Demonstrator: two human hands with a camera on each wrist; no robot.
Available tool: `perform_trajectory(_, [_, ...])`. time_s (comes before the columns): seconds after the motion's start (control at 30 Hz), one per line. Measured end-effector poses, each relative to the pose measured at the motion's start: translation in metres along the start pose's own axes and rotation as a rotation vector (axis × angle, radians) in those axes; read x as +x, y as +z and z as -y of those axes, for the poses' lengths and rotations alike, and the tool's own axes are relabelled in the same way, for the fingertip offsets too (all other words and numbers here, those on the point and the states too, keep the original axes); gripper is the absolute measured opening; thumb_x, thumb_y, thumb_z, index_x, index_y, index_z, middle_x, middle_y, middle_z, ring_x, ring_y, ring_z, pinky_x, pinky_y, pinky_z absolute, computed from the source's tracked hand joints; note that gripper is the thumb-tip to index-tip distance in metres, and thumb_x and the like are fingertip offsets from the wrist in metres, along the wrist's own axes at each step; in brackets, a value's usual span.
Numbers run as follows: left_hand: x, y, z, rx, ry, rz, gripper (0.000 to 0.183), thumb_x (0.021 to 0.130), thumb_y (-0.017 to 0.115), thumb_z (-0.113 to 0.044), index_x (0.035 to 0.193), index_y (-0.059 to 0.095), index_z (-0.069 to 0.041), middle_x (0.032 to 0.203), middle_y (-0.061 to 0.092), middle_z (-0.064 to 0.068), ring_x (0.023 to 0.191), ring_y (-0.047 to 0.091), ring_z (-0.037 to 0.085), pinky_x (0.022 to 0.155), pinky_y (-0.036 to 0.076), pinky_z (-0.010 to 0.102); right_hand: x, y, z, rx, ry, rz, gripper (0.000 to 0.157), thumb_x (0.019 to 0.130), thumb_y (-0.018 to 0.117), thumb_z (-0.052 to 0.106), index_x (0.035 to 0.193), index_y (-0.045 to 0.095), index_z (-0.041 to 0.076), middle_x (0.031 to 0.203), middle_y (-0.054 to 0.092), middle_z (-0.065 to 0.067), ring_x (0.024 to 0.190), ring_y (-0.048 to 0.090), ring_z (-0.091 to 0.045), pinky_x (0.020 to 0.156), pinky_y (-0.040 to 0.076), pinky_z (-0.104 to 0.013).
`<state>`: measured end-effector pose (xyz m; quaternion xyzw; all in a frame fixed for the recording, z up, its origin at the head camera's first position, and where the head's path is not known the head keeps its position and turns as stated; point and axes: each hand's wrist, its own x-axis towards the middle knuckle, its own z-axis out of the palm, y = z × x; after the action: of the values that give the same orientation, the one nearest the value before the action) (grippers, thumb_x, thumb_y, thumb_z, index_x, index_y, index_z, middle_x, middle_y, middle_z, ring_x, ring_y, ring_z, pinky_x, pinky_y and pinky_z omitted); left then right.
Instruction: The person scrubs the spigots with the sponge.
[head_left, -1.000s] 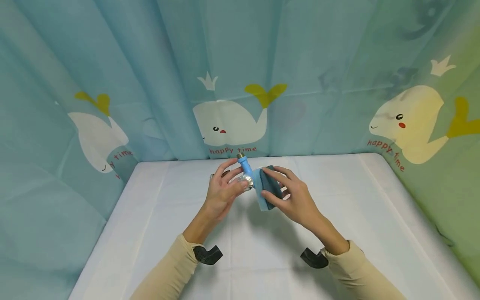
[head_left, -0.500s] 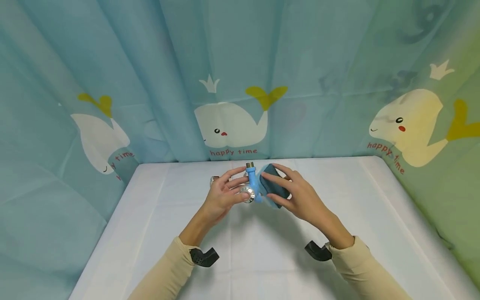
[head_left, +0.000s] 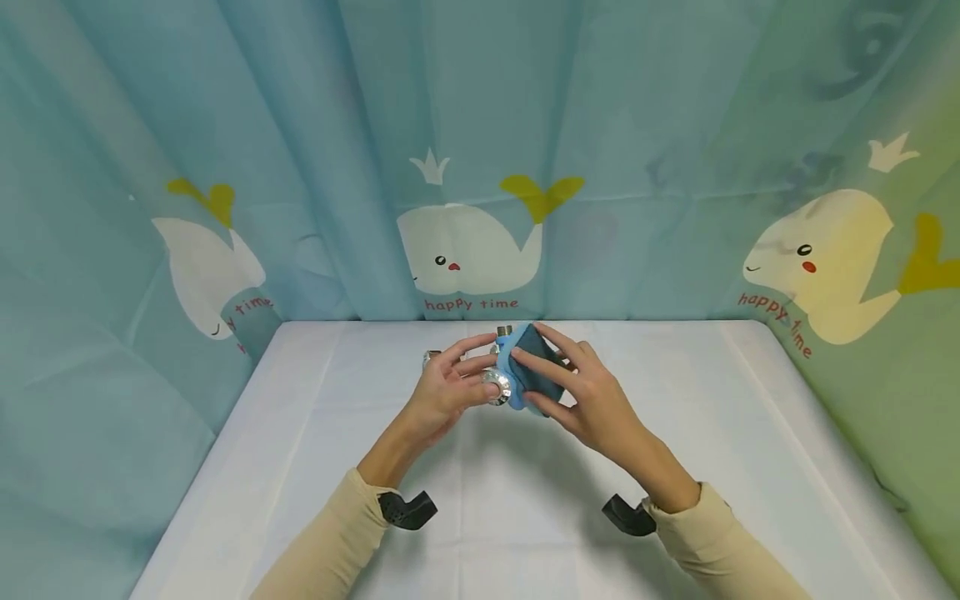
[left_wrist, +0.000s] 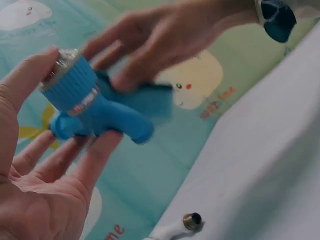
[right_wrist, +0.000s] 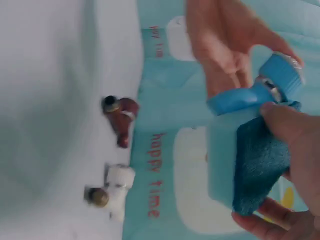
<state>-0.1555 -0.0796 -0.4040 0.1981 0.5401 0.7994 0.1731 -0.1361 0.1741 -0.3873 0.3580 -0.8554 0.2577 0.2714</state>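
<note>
My left hand (head_left: 441, 393) holds a blue tap (left_wrist: 107, 115) up over the table, its thumb on the silver top of the ribbed knob and its fingers under the body. My right hand (head_left: 603, 404) grips a two-layer sponge (right_wrist: 260, 165), pale blue on one side and dark teal and rough on the other. In the head view the pale side lies against the tap and covers much of its body. The threaded brass end of the tap points away from me. Motion blurs the sponge in the left wrist view.
A brown tap (right_wrist: 120, 120) and a white tap (right_wrist: 117, 187) stand on the white table (head_left: 465, 517) near its back edge. In the head view my left hand mostly hides them. A blue curtain (head_left: 637, 250) printed with whales hangs behind the table.
The tap has turned more upright and come slightly nearer. The sponge shifted right, off part of the tap, then came back left over its body. Both hands keep their hold.
</note>
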Motion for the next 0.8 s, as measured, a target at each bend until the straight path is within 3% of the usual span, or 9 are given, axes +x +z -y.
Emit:
perform_trajectory(0.2, [-0.003,-0.003,0.001,0.005,-0.026,0.014,0.082,0.086,0.083,-0.013,0.155,0.04,-0.002,0.142,0.057,0.025,0.116,0.067,0.022,0.087,0.059,0.032,0.001,0.001,-0.005,-0.103,-0.007,-0.052,0.067,0.075,0.093,0.014,0.137,0.068,0.025,0.152,0.05,-0.014,0.096,0.056,-0.034,0.06,0.056,-0.042])
perform_trajectory(0.47, [-0.002,-0.004,0.001,0.166,-0.046,0.006,0.077,0.085,0.086,-0.014,0.151,0.049,-0.008,0.142,0.059,0.02,0.117,0.064,0.025,0.09,0.057,0.031,0.012,-0.005,-0.007,-0.217,-0.044,0.028,0.068,0.079,0.091,0.021,0.142,0.064,0.031,0.154,0.049,-0.01,0.092,0.054,-0.033,0.058,0.056,-0.044])
perform_trajectory(0.63, [-0.003,-0.005,0.002,0.219,-0.055,0.026,0.077,0.084,0.084,-0.007,0.152,0.048,-0.01,0.144,0.058,0.018,0.125,0.059,0.034,0.092,0.057,0.035,0.018,-0.009,-0.011,-0.216,-0.057,0.064,0.066,0.081,0.09,0.022,0.142,0.064,0.029,0.152,0.05,-0.012,0.094,0.056,-0.034,0.058,0.057,-0.045])
perform_trajectory(0.8, [-0.003,-0.007,0.002,0.309,-0.05,0.055,0.081,0.08,0.087,-0.003,0.152,0.049,-0.011,0.147,0.056,0.016,0.128,0.058,0.032,0.099,0.055,0.039,0.023,-0.016,-0.014,-0.173,-0.023,0.128,0.063,0.083,0.088,0.023,0.141,0.065,0.028,0.151,0.052,-0.013,0.101,0.059,-0.035,0.055,0.054,-0.04])
